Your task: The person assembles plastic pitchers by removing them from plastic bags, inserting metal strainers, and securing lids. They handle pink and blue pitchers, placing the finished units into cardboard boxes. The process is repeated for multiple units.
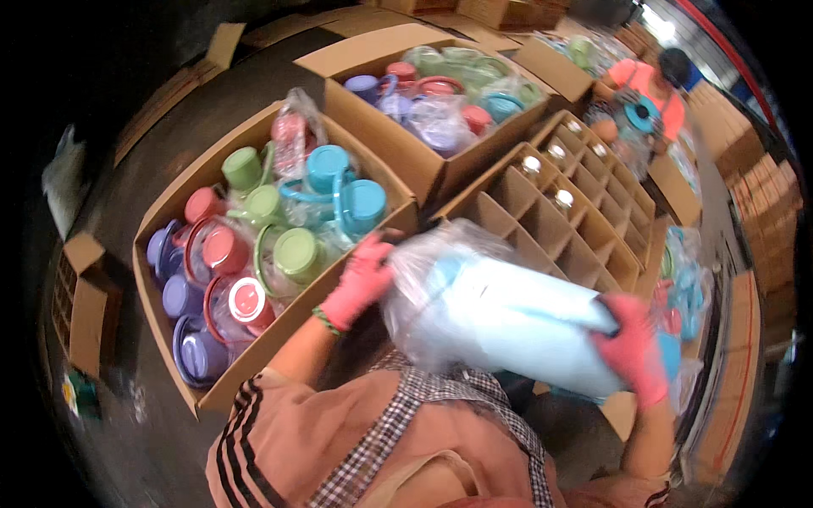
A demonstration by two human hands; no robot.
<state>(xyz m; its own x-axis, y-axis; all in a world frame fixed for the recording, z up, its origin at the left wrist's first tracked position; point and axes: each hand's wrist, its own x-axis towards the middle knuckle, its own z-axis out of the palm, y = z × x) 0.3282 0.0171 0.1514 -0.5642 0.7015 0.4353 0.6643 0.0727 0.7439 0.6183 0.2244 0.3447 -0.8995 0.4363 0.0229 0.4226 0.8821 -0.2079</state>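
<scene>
Head view: pale-blue container point(517, 317) near edge of open-celled carton point(549, 222).

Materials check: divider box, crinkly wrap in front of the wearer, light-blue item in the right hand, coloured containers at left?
Divider box: likely cardboard, matte; brown, flat thin partitions.
Wrap: probably thin plastic film, shiny; see-through, crumpled.
Light-blue item: maybe plastic, smooth; blur leaves it open.
Coloured containers: likely plastic, even-coloured; some glossy highlights.
</scene>
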